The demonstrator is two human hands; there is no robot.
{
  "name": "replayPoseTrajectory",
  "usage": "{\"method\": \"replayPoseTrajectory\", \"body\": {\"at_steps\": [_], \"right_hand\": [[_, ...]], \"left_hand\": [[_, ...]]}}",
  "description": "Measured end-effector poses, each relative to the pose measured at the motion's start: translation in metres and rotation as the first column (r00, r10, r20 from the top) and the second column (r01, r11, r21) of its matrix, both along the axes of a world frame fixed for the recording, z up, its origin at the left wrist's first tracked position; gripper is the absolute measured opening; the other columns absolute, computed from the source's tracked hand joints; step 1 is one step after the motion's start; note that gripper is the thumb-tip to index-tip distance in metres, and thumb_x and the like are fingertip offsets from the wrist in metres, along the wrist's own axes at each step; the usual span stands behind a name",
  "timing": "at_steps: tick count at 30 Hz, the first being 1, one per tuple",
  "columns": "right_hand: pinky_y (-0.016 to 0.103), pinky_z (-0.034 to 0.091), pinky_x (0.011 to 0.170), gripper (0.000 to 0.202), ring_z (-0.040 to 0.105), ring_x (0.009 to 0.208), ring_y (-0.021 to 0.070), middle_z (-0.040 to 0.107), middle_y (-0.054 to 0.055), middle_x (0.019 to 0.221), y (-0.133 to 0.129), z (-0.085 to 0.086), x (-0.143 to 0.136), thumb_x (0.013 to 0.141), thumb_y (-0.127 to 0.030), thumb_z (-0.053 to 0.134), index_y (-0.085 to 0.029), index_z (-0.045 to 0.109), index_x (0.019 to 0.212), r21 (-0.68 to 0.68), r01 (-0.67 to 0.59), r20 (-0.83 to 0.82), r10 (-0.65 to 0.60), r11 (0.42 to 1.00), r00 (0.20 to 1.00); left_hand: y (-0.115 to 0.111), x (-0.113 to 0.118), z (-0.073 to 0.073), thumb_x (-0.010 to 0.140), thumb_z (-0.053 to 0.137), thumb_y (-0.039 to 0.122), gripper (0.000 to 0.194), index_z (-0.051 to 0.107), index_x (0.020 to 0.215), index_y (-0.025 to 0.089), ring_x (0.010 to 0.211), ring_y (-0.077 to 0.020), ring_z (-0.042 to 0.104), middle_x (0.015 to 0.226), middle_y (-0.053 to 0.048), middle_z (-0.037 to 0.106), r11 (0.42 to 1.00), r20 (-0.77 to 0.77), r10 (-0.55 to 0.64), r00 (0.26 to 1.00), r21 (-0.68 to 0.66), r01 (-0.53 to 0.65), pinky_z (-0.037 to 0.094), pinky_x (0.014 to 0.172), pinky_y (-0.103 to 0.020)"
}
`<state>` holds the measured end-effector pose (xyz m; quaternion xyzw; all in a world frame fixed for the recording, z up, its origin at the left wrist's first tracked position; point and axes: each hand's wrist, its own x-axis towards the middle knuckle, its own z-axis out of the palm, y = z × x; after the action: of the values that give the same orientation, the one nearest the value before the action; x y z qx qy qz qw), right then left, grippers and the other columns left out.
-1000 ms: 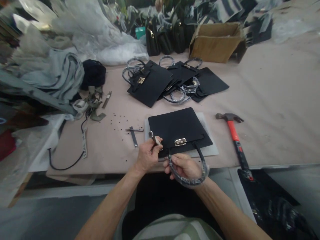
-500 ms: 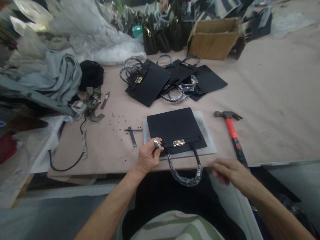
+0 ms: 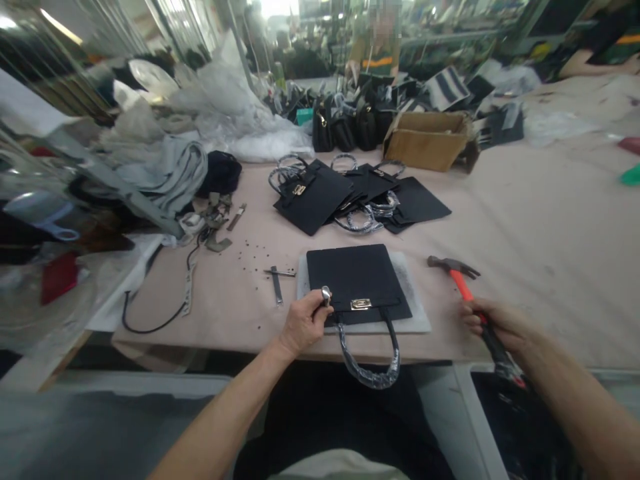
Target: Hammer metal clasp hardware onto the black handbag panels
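Note:
A black handbag panel lies flat on a whitish board, with a gold clasp on its strap. Its plastic-wrapped handle hangs past the table's front edge. My left hand is closed around a short metal punch, its shiny round end pointing up, at the left end of the strap. The punch's lower tip is hidden by my fingers. To the right, my right hand grips the handle of a claw hammer, whose head is at or just above the table; I cannot tell which.
Left of the board are tweezers, a flat metal strip and small black bits. Behind lie stacked black bag panels and a cardboard box. A cord curves at left. A person is in the background.
My right hand has moved onto the hammer's handle and closed around it. My left hand keeps the punch at the strap. The camera view has tilted up, showing more background.

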<state>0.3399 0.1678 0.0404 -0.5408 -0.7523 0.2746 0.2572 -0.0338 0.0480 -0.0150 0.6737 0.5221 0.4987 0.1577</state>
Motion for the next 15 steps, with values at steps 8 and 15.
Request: {"method": "replayPoseTrajectory", "body": {"at_steps": [8,15], "right_hand": [[0.028,0.035,0.043,0.038,0.043,0.045,0.0138,0.048,-0.003,0.059,-0.062,0.092,-0.091,0.093,-0.062,0.047,-0.025,0.055,0.087,-0.185,0.153,-0.305,-0.205,0.971,0.93],[0.032,0.017,0.049,0.03,0.032,0.042,0.013,0.047,-0.001,0.052,-0.086,0.121,-0.134,0.095,-0.043,0.041,-0.025,0.046,0.071,0.13,-0.357,0.359,0.292,0.925,0.886]], "left_hand": [[0.0,0.0,-0.002,0.091,0.056,0.016,0.012,0.065,0.1,0.018,0.096,-0.0212,0.072,0.101,-0.009,0.073,0.999,0.006,0.001,1.0,-0.033,-0.001,0.059,0.088,-0.034],[0.001,0.0,-0.005,0.09,0.057,0.014,0.013,0.065,0.098,0.018,0.091,-0.021,0.072,0.097,-0.008,0.073,0.999,0.009,0.009,1.0,-0.031,-0.008,0.059,0.083,-0.032]]}}
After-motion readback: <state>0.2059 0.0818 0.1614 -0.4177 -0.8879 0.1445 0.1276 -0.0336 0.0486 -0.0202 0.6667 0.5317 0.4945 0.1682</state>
